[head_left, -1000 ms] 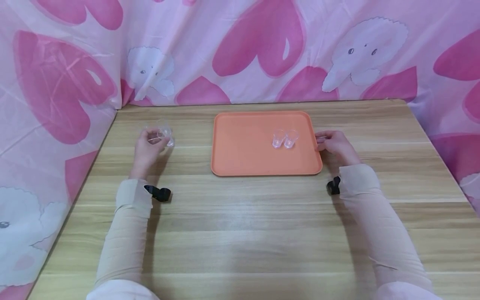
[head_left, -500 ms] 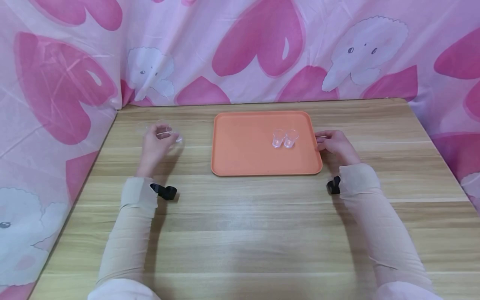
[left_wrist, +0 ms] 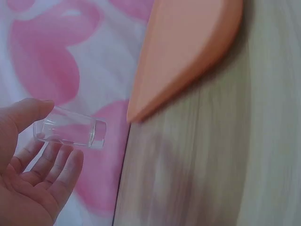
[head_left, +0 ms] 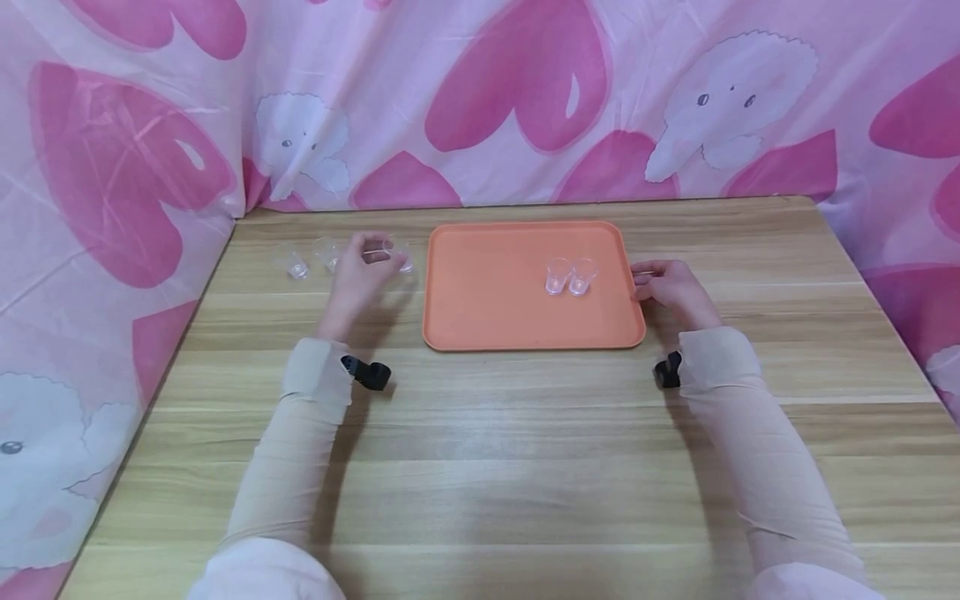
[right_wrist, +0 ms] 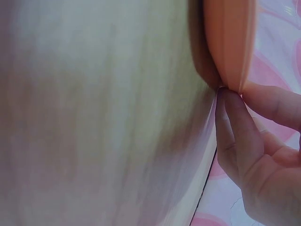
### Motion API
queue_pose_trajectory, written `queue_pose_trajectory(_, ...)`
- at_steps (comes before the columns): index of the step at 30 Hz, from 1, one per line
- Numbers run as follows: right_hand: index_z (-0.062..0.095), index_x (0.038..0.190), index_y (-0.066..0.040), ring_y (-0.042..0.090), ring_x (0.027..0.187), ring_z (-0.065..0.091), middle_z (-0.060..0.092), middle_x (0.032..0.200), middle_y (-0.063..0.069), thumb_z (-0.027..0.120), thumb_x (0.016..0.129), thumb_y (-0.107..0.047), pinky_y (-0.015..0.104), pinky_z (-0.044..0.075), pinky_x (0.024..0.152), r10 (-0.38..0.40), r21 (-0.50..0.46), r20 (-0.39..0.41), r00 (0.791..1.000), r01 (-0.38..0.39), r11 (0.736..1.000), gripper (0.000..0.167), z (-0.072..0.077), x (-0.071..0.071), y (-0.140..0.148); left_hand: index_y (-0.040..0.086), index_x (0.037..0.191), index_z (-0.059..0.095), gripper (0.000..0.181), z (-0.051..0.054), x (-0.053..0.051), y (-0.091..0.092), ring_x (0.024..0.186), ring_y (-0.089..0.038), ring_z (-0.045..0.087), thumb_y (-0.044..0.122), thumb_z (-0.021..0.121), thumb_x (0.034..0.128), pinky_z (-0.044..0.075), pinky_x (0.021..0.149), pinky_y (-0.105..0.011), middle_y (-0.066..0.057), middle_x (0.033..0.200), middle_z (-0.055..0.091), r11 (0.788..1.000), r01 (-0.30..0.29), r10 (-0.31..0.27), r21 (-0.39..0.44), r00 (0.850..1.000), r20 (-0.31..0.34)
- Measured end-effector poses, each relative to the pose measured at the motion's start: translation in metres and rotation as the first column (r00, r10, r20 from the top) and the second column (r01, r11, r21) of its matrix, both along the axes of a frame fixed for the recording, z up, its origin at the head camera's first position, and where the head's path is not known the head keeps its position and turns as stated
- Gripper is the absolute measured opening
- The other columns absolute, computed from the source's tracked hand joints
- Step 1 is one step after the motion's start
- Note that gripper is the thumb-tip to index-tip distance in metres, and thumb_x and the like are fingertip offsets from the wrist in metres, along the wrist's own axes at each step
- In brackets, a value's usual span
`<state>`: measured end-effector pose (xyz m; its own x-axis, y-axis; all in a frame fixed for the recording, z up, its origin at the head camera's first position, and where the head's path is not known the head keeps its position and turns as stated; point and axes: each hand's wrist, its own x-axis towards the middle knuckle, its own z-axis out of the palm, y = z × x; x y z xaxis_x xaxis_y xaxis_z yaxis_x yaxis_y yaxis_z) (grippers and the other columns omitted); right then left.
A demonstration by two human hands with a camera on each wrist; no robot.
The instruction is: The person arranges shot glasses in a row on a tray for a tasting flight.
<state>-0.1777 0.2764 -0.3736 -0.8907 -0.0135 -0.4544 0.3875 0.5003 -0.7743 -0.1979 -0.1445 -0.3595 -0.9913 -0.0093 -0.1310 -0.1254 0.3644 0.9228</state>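
Observation:
In the head view my left hand (head_left: 360, 282) is just left of the orange tray (head_left: 487, 287), pinching a small clear cup (head_left: 405, 258). The left wrist view shows that cup (left_wrist: 70, 128) between the thumb and fingers of my left hand (left_wrist: 35, 165), off the table. Two clear cups (head_left: 556, 279) (head_left: 581, 279) stand side by side on the right part of the tray. My right hand (head_left: 675, 292) is at the tray's right edge; in the right wrist view its thumb and fingertips (right_wrist: 233, 96) pinch the tray's rim (right_wrist: 233, 47).
Left of my left hand, two more clear cups (head_left: 297, 265) (head_left: 327, 255) stand on the wooden table (head_left: 480, 467). A pink patterned cloth (head_left: 390, 100) hangs behind the table and along its sides.
My left hand has moved right with the cup, towards the tray, and two cups on the table behind it now show more clearly. My right hand and the tray have stayed in place.

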Motion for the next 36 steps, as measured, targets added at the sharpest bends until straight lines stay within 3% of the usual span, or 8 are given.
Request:
queue_pose_trajectory(13,0.036,0.141,0.009,-0.012,0.078,0.055,0.044,0.141,0.027,0.051,0.088,0.005,0.011,0.051,0.073,-0.002,-0.018,-0.008,1.000,0.002,1.000,0.055,-0.001,0.000,0.000,0.002,0.131,0.047,0.048,0.001,-0.004,0.061,0.118,-0.025,0.053,0.015,0.065,0.0885,0.050,0.098,-0.035,-0.016,0.129,0.053,0.993,0.082,-0.081,0.085,0.997,-0.017)
queue_pose_trajectory(16,0.037,0.141,0.009,-0.011,0.078,0.055,0.054,0.133,0.021,0.052,0.088,0.004,0.011,0.051,0.073,-0.003,-0.018,-0.009,1.000,0.003,1.000,0.055,-0.001,0.000,0.001,0.002,0.130,0.048,0.048,0.001,-0.006,0.072,0.118,-0.026,0.053,0.016,0.067,0.0877,0.050,0.098,-0.035,-0.016,0.128,0.054,0.992,0.097,-0.095,0.075,0.995,-0.023)
queue_pose_trajectory(19,0.037,0.141,0.009,-0.009,0.077,0.055,0.064,0.114,0.006,0.053,0.088,0.003,0.011,0.051,0.073,-0.007,-0.019,-0.013,1.000,0.006,1.000,0.055,-0.002,0.000,0.002,0.002,0.127,0.049,0.047,0.001,-0.007,0.082,0.118,-0.026,0.055,0.018,0.069,0.0867,0.051,0.096,-0.036,-0.016,0.125,0.055,0.991,0.123,-0.121,0.055,0.992,-0.034)
queue_pose_trajectory(24,0.037,0.140,0.010,-0.008,0.076,0.055,0.064,0.095,-0.010,0.053,0.088,0.003,0.011,0.051,0.072,-0.014,-0.038,-0.015,1.000,0.014,0.999,0.055,-0.002,0.000,0.003,0.003,0.127,0.050,0.048,-0.002,-0.007,0.097,0.116,-0.025,0.055,0.020,0.069,0.0868,0.050,0.096,-0.037,-0.014,0.124,0.056,0.983,0.182,-0.182,0.014,0.982,-0.046)
queue_pose_trajectory(36,0.037,0.141,0.008,-0.007,0.078,0.056,0.065,0.100,-0.005,0.051,0.088,0.003,0.012,0.052,0.072,-0.021,-0.020,0.005,1.000,0.021,1.000,0.055,0.000,0.001,0.001,0.009,0.127,0.051,0.045,-0.013,0.002,0.134,0.116,-0.021,0.056,0.019,0.069,0.0869,0.052,0.095,-0.033,-0.008,0.124,0.058,0.957,0.288,-0.288,-0.029,0.958,-0.002)
